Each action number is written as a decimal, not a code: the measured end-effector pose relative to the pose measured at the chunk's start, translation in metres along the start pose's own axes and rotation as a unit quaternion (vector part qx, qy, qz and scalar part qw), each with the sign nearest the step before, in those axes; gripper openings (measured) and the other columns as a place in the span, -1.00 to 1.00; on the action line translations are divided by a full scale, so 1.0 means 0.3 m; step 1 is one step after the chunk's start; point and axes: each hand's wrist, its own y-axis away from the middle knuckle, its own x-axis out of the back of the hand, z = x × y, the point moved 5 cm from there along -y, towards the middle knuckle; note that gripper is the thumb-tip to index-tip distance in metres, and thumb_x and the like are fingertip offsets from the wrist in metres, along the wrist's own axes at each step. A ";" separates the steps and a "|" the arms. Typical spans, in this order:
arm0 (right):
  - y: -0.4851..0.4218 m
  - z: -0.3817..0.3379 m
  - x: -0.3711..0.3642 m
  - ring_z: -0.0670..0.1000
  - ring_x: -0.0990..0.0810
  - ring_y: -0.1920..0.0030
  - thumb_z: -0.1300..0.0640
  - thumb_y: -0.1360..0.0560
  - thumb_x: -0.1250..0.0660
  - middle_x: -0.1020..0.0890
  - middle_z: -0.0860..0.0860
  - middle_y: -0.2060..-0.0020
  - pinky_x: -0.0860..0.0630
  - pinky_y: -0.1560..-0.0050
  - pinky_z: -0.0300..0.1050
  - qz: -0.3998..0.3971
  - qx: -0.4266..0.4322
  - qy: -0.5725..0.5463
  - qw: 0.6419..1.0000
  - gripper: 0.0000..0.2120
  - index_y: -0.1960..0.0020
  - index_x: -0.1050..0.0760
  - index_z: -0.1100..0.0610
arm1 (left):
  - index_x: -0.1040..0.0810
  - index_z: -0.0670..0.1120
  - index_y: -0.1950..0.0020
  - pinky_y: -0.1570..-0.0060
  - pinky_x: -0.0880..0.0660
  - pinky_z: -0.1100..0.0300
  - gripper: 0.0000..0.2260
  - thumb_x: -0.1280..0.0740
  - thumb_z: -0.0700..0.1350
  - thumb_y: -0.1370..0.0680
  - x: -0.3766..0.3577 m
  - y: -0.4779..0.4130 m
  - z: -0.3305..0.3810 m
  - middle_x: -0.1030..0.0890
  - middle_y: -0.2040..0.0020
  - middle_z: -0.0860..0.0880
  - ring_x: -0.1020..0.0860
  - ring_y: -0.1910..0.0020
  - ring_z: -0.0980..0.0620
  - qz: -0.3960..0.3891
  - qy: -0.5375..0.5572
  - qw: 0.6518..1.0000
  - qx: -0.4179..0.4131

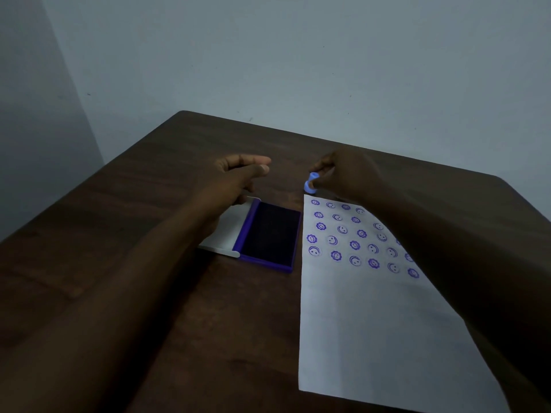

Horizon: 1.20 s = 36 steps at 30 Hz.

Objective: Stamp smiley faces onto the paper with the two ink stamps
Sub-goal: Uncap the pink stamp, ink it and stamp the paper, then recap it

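A white paper [372,323] lies on the dark wooden table [119,234], its far part covered with several rows of purple smiley prints [354,245]. My right hand [343,174] pinches a small light-blue stamp [310,183] just beyond the paper's far left corner. An open purple ink pad [269,234] with its white lid [229,231] folded out lies left of the paper. My left hand [238,174] hovers past the ink pad, fingers apart, holding nothing that I can see. A second stamp is not visible.
A pale wall [298,55] rises right behind the table's far edge. The table's left corner edge runs diagonally at the left. My right forearm covers the paper's right side.
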 end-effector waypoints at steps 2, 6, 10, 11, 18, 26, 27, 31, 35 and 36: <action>0.002 0.004 -0.005 -0.12 -0.61 0.09 -0.08 -0.27 -0.50 -0.70 -0.14 0.10 -0.52 0.05 -0.14 0.000 -0.004 0.000 1.000 -0.70 0.02 -0.69 -0.09 | -0.62 0.05 -0.06 0.16 -0.46 0.24 -0.86 -0.35 -0.10 -0.54 -0.001 0.000 0.002 -0.63 0.04 0.11 -0.51 0.15 0.14 -0.003 0.000 1.000 -0.001; 0.003 0.028 0.025 -0.27 -0.64 0.20 -0.14 -0.28 -0.47 -0.71 -0.18 0.16 -0.55 -0.02 -0.18 0.001 -0.028 -0.041 0.999 -0.63 -0.06 -0.66 -0.08 | -0.62 0.06 -0.06 0.14 -0.46 0.21 -0.87 -0.35 -0.09 -0.54 -0.004 0.001 -0.002 -0.64 0.00 0.09 -0.51 0.12 0.12 -0.008 -0.001 1.000 0.003; 0.004 0.104 0.115 -0.22 -0.63 0.16 -0.06 -0.33 -0.46 -0.71 -0.09 0.23 -0.45 0.06 -0.30 0.040 -0.065 -0.058 0.995 -0.71 -0.03 -0.67 -0.02 | -0.63 0.08 -0.04 0.12 -0.47 0.21 -0.88 -0.36 -0.08 -0.53 -0.007 0.001 -0.006 -0.65 0.00 0.10 -0.53 0.10 0.11 -0.009 0.001 1.000 0.006; 0.009 0.125 0.134 -0.16 -0.62 0.11 -0.03 -0.32 -0.48 -0.70 -0.08 0.20 -0.44 0.09 -0.30 0.047 -0.074 -0.049 0.995 -0.71 -0.03 -0.67 -0.01 | -0.63 0.07 -0.04 0.12 -0.48 0.21 -0.87 -0.36 -0.08 -0.53 -0.009 0.002 -0.006 -0.65 0.00 0.09 -0.53 0.10 0.11 -0.011 0.003 1.000 0.006; 0.033 0.218 0.054 -0.10 -0.59 0.20 -0.06 -0.30 -0.53 -0.69 -0.06 0.19 -0.47 0.22 -0.20 -0.047 -0.112 -0.013 0.993 -0.79 0.14 -0.66 0.03 | -0.62 0.04 -0.09 0.15 -0.48 0.22 -0.84 -0.37 -0.09 -0.53 -0.020 0.008 -0.012 -0.63 0.00 0.06 -0.53 0.09 0.10 -0.042 0.007 0.999 0.015; 0.136 0.018 0.129 -0.06 -0.59 0.25 -0.04 -0.36 -0.51 -0.73 0.00 0.19 -0.49 0.24 -0.24 -0.002 -0.054 -0.282 0.958 -0.78 0.07 -0.70 0.07 | -0.65 0.02 -0.09 0.21 -0.59 0.31 -0.80 -0.44 -0.11 -0.47 -0.034 0.019 -0.016 -0.71 0.12 0.05 -0.65 0.16 0.14 -0.109 0.043 0.993 0.025; 0.162 -0.026 0.122 -0.06 -0.57 0.25 -0.05 -0.35 -0.51 -0.73 0.05 0.15 -0.50 0.23 -0.23 -0.037 -0.056 -0.340 0.938 -0.74 0.04 -0.70 0.08 | -0.65 0.01 -0.11 0.18 -0.59 0.31 -0.77 -0.45 -0.13 -0.46 -0.045 0.024 -0.013 -0.72 0.09 0.04 -0.67 0.13 0.15 -0.127 0.052 0.990 0.024; 0.218 -0.117 0.071 -0.03 -0.59 0.25 0.03 -0.42 -0.45 -0.70 0.11 0.11 -0.59 0.17 -0.19 -0.106 -0.089 -0.461 0.877 -0.75 -0.03 -0.68 0.14 | -0.66 -0.01 -0.09 0.12 -0.59 0.28 -0.72 -0.47 -0.23 -0.41 -0.074 0.046 0.002 -0.74 0.04 0.02 -0.69 0.06 0.10 -0.157 0.100 0.983 0.001; 0.235 -0.126 0.038 -0.02 -0.63 0.24 0.13 -0.49 -0.39 -0.68 0.08 0.18 -0.62 0.17 -0.20 -0.120 -0.112 -0.523 0.837 -0.85 -0.01 -0.66 0.16 | -0.66 -0.06 -0.06 0.19 -0.58 0.32 -0.74 -0.46 -0.29 -0.42 -0.072 0.048 0.009 -0.75 0.14 0.03 -0.70 0.13 0.13 -0.138 0.125 0.982 -0.017; 0.237 -0.123 0.033 -0.02 -0.63 0.23 0.13 -0.49 -0.40 -0.68 0.07 0.19 -0.62 0.15 -0.19 -0.124 -0.112 -0.527 0.833 -0.87 0.01 -0.66 0.14 | -0.65 -0.08 -0.09 0.18 -0.58 0.32 -0.73 -0.46 -0.29 -0.42 -0.072 0.048 0.009 -0.75 0.13 0.01 -0.70 0.12 0.12 -0.137 0.129 0.982 -0.016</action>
